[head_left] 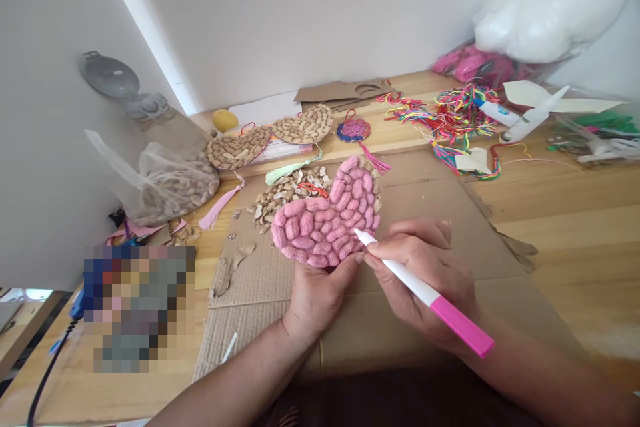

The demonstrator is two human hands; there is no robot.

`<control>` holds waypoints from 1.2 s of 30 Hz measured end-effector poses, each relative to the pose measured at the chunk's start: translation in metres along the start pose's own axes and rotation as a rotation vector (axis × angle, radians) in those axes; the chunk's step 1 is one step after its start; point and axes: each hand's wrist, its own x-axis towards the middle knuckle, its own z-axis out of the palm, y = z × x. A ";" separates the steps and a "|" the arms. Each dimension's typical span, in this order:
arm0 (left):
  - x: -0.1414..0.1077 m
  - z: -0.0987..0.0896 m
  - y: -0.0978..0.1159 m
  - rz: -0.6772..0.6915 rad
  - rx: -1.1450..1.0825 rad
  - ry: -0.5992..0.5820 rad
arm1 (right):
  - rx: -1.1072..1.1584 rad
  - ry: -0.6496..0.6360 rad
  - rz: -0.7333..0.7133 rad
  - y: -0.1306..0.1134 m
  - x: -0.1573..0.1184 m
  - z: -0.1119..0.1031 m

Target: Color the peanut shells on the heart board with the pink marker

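A heart covered in pink peanut shells (320, 230) is held up over the cardboard sheet (420, 200), its right rim still natural tan. My left hand (320, 297) grips it from below, thumb at the lower edge and the other fingers hidden behind. Between the thumb and fingers of my right hand (425, 273) is a white marker (407, 280) with a pink end. The marker's tip points at the heart's lower right shells and looks to be touching or very near them. Behind the heart lies a pile of broken peanut shells (285, 197) on the cardboard.
Two tan peanut-shell pieces (303, 125) and a small round purple-pink ornament (353, 129) lie at the back. A bag of peanuts (175, 180) stands left. Colourful tangled threads (465, 110), a white glue bottle (535, 117) and a stuffed white bag (545, 0) are at right.
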 end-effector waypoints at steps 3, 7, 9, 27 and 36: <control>0.001 0.001 0.001 -0.004 -0.002 0.006 | -0.003 -0.007 0.005 0.000 0.000 0.000; 0.001 0.001 0.000 -0.009 -0.018 -0.002 | 0.006 -0.026 0.003 -0.001 0.000 0.002; 0.000 0.000 0.000 -0.008 -0.013 0.003 | -0.001 -0.012 0.011 -0.001 0.000 0.002; -0.001 -0.001 -0.002 -0.027 0.004 -0.008 | 0.022 -0.013 0.012 -0.002 -0.001 0.002; 0.001 -0.002 -0.002 -0.022 0.002 -0.013 | 0.018 -0.035 0.024 -0.002 -0.003 0.000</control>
